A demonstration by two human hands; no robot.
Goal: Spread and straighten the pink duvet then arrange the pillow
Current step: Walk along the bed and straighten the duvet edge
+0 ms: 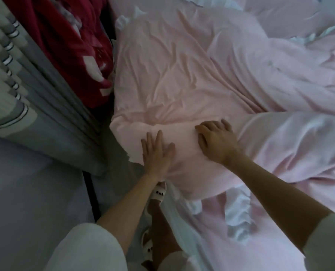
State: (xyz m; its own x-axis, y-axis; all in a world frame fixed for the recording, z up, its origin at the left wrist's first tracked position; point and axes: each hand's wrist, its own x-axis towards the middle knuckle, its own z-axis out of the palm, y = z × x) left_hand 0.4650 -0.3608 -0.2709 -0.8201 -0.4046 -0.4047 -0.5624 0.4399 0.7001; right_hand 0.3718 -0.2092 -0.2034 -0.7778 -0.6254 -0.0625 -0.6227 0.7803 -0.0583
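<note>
The pink duvet (pixel 174 71) lies wrinkled across the bed, its near corner hanging toward me. My left hand (pixel 157 151) rests flat on that corner, fingers spread, holding nothing. My right hand (pixel 215 141) presses on the duvet just to the right, fingers curled a little into the cloth. A pink pillow (pixel 285 16) with a white frill lies at the far right of the bed. A satin pink fold (pixel 291 145) bunches up under my right forearm.
A grey patterned curtain (pixel 16 79) hangs at the left, with a red and white fabric (pixel 71 42) beside the bed's edge. A white ruffled sheet (pixel 239 214) shows below the duvet. My feet in white sandals (pixel 159 192) stand on the grey floor (pixel 30 192).
</note>
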